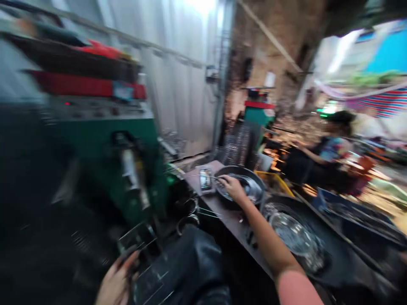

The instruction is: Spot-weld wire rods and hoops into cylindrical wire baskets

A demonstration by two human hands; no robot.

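At the lower left, my left hand (pixel 116 279) is closed on a wire frame (pixel 138 237) made of thin metal rods. The frame reaches down over my dark-covered lap, and blur hides its lower part. My right hand (pixel 233 188) is stretched forward over a round dark pan (pixel 259 184) of shiny metal pieces. Its fingers pinch a thin metal rod (pixel 211 176), which points left across a phone (pixel 205 180) lying on the narrow bench (pixel 230 220). Motion smears much of the view.
A green machine (pixel 95 144) with a red top stands close on the left. Metal rings (pixel 187 222) hang beside the bench. Wire pieces (pixel 295 237) fill a large dark tray at right. Farther back are a yellow crate (pixel 275 182), another green machine (pixel 254 114) and a seated person (pixel 330 148).
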